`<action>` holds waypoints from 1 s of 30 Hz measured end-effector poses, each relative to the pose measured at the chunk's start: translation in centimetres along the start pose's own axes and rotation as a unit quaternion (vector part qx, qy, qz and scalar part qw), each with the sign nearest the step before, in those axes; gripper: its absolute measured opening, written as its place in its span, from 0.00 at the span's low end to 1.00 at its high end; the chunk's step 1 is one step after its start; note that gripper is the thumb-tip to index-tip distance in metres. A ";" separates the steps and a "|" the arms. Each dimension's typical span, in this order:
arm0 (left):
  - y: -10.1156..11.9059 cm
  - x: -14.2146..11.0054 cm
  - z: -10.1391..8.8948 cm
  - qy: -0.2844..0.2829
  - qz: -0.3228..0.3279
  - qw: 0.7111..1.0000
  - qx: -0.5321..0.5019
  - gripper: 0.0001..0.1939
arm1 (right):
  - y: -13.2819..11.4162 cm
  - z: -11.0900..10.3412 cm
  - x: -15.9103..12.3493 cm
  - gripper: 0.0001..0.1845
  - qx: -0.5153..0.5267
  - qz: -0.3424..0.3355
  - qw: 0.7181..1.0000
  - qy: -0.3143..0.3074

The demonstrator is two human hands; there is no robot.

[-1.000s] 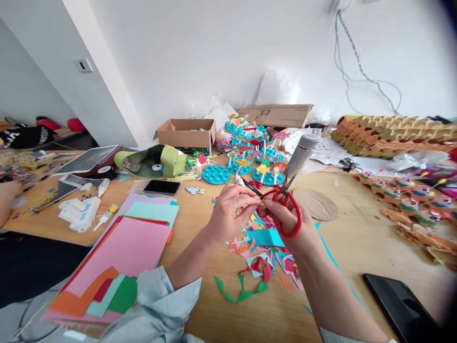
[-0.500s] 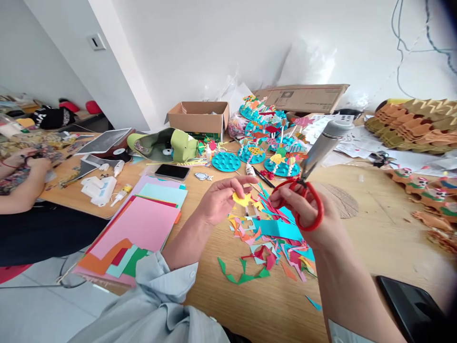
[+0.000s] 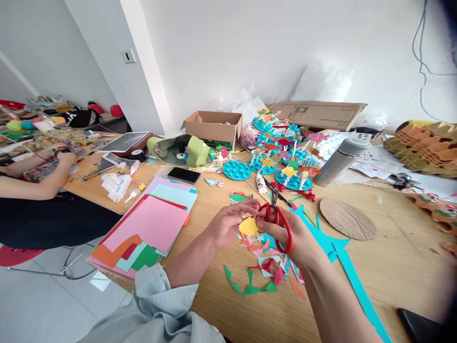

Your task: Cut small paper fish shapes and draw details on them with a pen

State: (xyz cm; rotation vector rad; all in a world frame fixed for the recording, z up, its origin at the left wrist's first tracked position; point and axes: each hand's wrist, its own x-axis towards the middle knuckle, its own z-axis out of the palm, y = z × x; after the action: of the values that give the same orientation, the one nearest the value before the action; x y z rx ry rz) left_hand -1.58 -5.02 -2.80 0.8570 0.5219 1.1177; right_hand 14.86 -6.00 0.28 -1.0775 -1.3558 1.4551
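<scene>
Broadly, the wooden table (image 3: 264, 318) spreads under everything, with stacked coloured paper (image 3: 150, 224) left of the 2 hands. Above loose paper scraps (image 3: 255, 289), the right hand (image 3: 298, 236) is curled closed through the red-handled scissors (image 3: 290, 238), blades up, its wrist bent inward; the left hand (image 3: 221, 226) is half open, fingers loosely bent, and whether it grips anything I cannot tell. Smallest, the yellow paper cut-out (image 3: 249, 227) sits between them, by the right fingertips. Careful handling would seem to need a light edge pinch, fingers clear of the 2 blades, and paper turned rather than wrist.
</scene>
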 end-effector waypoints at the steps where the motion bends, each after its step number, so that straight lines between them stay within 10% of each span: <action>1: -0.4 -0.1 -0.3 0.035 -0.009 0.999 -0.020 0.08 | 0.0 0.0 0.0 0.16 -0.017 0.001 1.000 0.023; 9: -3.1 -1.2 -1.1 0.182 -0.046 0.976 -0.113 0.17 | 0.9 0.0 0.7 0.16 -0.079 0.011 0.993 0.087; 24: -3.9 -1.2 -1.9 0.196 0.013 0.974 0.111 0.14 | 3.0 0.1 1.8 0.18 -0.068 0.034 0.993 0.094; 30: -3.2 -0.2 -4.5 0.250 0.036 0.921 0.296 0.12 | 1.7 -1.5 1.5 0.19 -0.105 0.020 0.985 0.137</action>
State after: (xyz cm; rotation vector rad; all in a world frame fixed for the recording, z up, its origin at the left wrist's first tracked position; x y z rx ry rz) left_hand -3.18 -4.36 -8.05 1.1133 1.3119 1.2714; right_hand 15.88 -4.24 -1.54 -1.3924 -1.3152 1.1585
